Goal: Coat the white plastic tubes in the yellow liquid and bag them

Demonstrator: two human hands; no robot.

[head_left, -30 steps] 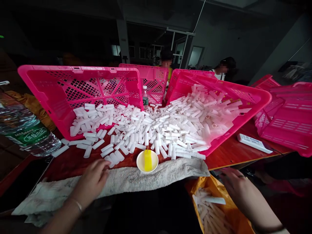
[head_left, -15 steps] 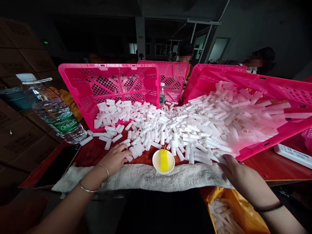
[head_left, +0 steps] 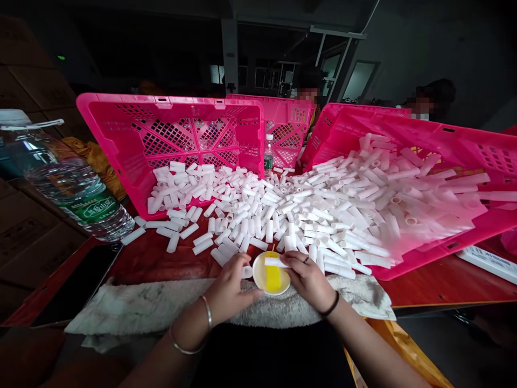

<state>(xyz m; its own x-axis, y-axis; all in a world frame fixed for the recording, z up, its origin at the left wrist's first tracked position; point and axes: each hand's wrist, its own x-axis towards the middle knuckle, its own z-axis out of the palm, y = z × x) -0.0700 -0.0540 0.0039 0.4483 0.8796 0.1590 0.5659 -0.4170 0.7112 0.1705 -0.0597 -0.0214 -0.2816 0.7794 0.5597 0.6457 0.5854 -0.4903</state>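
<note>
My right hand (head_left: 311,280) pinches a short white plastic tube (head_left: 272,262) and holds it level above a small white bowl (head_left: 257,277). In the bowl lies a yellow block (head_left: 273,279) with a thin brown piece sticking up behind it. At the bowl's left is my left hand (head_left: 228,288), its thumb stretched towards the bowl. Its curled fingers are around another white tube (head_left: 246,272), whose open end shows between thumb and forefinger; the grip itself is partly hidden. A heap of white tubes (head_left: 291,210) lies just beyond both hands.
Tubes spill from pink crates (head_left: 169,99) tipped on their sides on the red table (head_left: 424,285). A grey-white towel (head_left: 137,304) lies along the front edge. A large water bottle (head_left: 81,186) stands left, a small bottle (head_left: 269,151) between crates. Two people are beyond.
Both hands have come in to the bowl, the left from tubes at the left, the right from the crate's front corner. A tube is now over the bowl. The view has shifted slightly.
</note>
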